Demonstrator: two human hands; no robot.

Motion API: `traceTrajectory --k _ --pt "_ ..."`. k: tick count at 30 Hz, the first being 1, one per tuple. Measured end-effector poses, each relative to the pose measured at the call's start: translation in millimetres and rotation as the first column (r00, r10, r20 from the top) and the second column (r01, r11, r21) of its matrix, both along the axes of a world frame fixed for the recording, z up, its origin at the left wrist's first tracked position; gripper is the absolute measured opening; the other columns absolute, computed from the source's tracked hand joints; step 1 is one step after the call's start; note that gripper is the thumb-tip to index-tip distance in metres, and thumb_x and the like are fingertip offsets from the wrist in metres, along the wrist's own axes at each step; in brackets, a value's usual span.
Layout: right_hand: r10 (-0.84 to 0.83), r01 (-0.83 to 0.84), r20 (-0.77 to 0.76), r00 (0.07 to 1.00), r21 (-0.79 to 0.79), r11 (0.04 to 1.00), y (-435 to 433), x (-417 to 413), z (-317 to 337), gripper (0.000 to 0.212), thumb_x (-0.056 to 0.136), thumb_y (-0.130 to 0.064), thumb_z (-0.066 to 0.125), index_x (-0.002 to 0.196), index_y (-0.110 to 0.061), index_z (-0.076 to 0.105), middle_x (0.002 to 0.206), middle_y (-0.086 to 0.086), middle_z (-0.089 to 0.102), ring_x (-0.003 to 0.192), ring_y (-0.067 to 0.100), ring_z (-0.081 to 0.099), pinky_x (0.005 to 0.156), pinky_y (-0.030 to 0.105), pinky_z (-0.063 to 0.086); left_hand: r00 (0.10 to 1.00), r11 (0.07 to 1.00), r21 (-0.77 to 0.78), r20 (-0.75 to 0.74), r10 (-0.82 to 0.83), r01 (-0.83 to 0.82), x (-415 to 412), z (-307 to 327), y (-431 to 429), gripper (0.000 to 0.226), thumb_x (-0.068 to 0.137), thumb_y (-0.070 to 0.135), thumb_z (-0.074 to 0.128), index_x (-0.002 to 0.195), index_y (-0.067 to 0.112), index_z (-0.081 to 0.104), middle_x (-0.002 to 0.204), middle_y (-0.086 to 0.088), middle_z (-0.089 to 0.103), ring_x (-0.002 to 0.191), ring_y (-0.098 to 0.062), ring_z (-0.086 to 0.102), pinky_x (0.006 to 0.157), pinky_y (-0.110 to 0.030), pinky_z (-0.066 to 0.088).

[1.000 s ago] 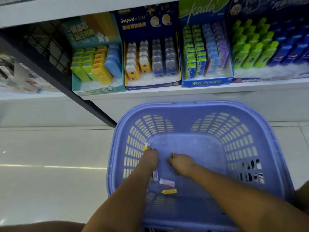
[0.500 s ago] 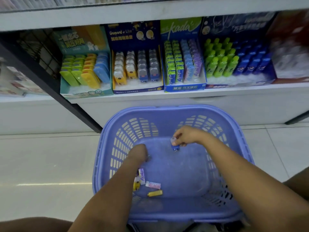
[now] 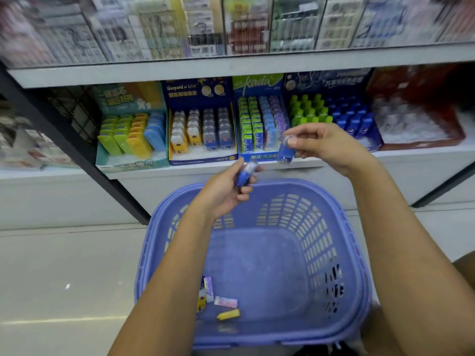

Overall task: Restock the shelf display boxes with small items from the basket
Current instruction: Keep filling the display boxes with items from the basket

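Note:
A purple plastic basket stands on the floor below me, with several small items lying at its near left bottom. My left hand is raised above the basket's far rim and grips a small blue item with a clear cap. My right hand is higher, in front of the shelf, pinching a second blue item. Behind the hands, display boxes sit in a row on the lower shelf: a teal one, a dark blue "Gaspard et Lisa" one and a "kada" one.
Further right stand a box of green and blue bottles and a red box. A black shelf post slants down on the left. An upper shelf carries blurred hanging packs. Glossy white floor tiles surround the basket.
Both hands rose out of the basket toward the shelf, each holding a blue item. The view tilted upward, revealing the upper shelf.

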State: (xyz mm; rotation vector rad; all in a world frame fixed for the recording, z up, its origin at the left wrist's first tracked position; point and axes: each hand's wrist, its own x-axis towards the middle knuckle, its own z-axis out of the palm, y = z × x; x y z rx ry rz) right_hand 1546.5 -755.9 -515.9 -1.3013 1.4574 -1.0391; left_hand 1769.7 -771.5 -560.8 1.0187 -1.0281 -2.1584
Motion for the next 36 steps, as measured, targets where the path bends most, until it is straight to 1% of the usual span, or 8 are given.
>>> traceTrajectory --k 3,6,10,15,19,22,30,36 --pt "-0.221 0.222 0.029 0.975 -0.184 0.957 0.2 -4.7 8.0 0.023 0.085 -0.012 0.067 0.106 -0.003 0.064 0.075 0.003 0.062 0.055 0.003 0.056 0.057 0.014 0.047 0.999 0.996 -0.088 0.009 0.033 -0.032 -3.8 14.4 1.6 0.045 0.09 0.057 0.044 0.086 0.014 0.059 0.061 0.007 0.04 0.045 -0.004 0.025 0.038 -0.016 0.017" --pt "-0.29 0.301 0.081 0.954 -0.26 0.917 -2.3 2.0 9.6 0.018 0.084 -0.011 0.068 0.1 -0.008 0.06 0.077 0.001 0.062 0.06 0.007 0.059 0.061 0.018 0.05 0.995 0.991 -0.093 -0.018 0.093 -0.095 -4.4 19.5 0.4 0.042 0.087 0.057 0.05 0.076 0.016 0.052 0.057 0.008 0.036 0.04 -0.004 0.02 0.035 -0.016 0.013" --pt "-0.222 0.196 -0.037 0.974 -0.341 0.919 -12.9 35.5 3.6 0.018 0.08 -0.009 0.071 0.093 -0.016 0.06 0.086 0.001 0.062 0.069 0.013 0.06 0.068 0.024 0.052 0.981 0.99 0.031 -0.135 0.142 -0.139 2.3 19.3 -5.3 0.039 0.09 0.049 0.045 0.068 0.016 0.048 0.051 0.008 0.034 0.034 -0.003 0.02 0.029 -0.015 0.014" --pt "-0.171 -0.015 -0.373 0.912 -0.447 0.895 -33.3 77.0 -0.5 0.016 0.082 -0.018 0.069 0.094 -0.022 0.059 0.089 -0.011 0.061 0.062 0.0 0.056 0.06 0.012 0.044 0.953 0.98 0.106 -0.237 0.19 -0.169 16.3 21.2 -11.2 0.038 0.081 0.048 0.048 0.061 0.016 0.051 0.049 0.007 0.033 0.032 -0.003 0.022 0.026 -0.016 0.016" --pt "-0.101 -0.177 -0.622 0.776 -0.369 0.912 -51.4 99.6 -5.9 0.016 0.085 -0.022 0.067 0.098 -0.015 0.059 0.078 -0.01 0.059 0.064 0.008 0.049 0.061 0.022 0.034 0.923 0.96 0.177 -0.28 0.262 -0.219 32.6 21.7 -16.6 0.041 0.087 0.051 0.041 0.067 0.016 0.048 0.048 0.006 0.033 0.031 -0.004 0.022 0.028 -0.016 0.013" --pt "-0.087 -0.213 -0.731 0.676 -0.307 0.928 -61.3 105.4 -9.8 0.016 0.088 -0.021 0.063 0.101 -0.012 0.058 0.092 0.003 0.067 0.077 0.018 0.056 0.065 0.028 0.041 0.908 0.946 0.187 -0.282 0.311 -0.266 43.5 21.3 -20.6 0.045 0.09 0.055 0.041 0.068 0.015 0.047 0.048 0.005 0.034 0.031 -0.004 0.023 0.026 -0.015 0.015" --pt "-0.103 -0.266 -0.827 0.553 -0.293 0.918 -76.9 109.6 -10.0 0.019 0.084 -0.021 0.067 0.098 -0.008 0.065 0.104 0.007 0.061 0.103 0.023 0.051 0.081 0.035 0.044 0.927 0.943 0.146 -0.189 0.324 -0.3 58.7 10.6 -24.5 0.046 0.091 0.059 0.039 0.074 0.016 0.039 0.053 0.004 0.038 0.034 -0.003 0.023 0.027 -0.014 0.018" --pt "-0.026 -0.289 -0.82 0.572 -0.231 0.929 -80.4 126.4 -11.6 0.013 0.084 -0.016 0.066 0.096 -0.009 0.064 0.102 0.008 0.061 0.092 0.025 0.058 0.079 0.036 0.048 0.923 0.93 0.138 -0.14 0.36 -0.342 66.5 9.5 -23.2 0.05 0.091 0.059 0.041 0.084 0.011 0.052 0.062 0.002 0.048 0.037 -0.003 0.029 0.031 -0.014 0.022"
